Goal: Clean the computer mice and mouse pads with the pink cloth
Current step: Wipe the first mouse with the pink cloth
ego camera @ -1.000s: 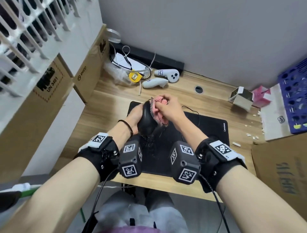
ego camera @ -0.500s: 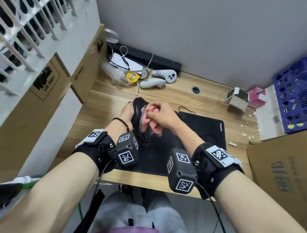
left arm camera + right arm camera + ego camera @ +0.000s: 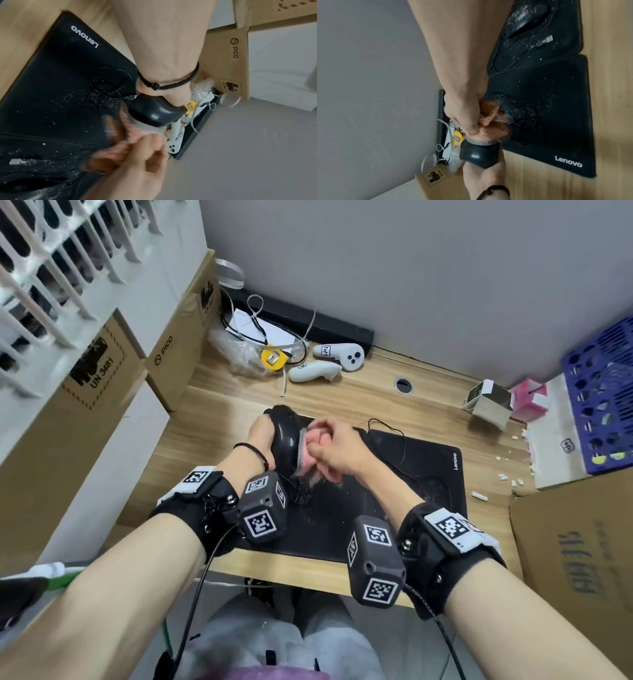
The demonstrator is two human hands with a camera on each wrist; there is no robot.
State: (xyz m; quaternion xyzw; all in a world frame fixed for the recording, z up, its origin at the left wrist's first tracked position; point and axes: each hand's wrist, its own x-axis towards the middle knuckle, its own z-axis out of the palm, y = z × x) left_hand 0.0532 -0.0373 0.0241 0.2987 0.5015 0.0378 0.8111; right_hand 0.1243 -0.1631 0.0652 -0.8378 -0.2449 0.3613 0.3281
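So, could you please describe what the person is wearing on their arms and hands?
Both forearms are bare, no sleeves or gloves. Each wrist has a black strap with a white square-code tag and a dark grey camera block bearing similar tags, each trailing a black cable. The left wrist has a thin black cord bracelet.

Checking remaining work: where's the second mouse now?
Right wrist view: second black mouse lies on the dusty mouse pad, beside the Lenovo pad, near the desk's front edge.

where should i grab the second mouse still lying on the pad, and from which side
Judging by its pose, take the second mouse by its two long sides, coming from above. It lies flat, humped back up, on the dusty pad, so the narrow flanks are free to pinch. Its cable loops beside it; lift clear of that.
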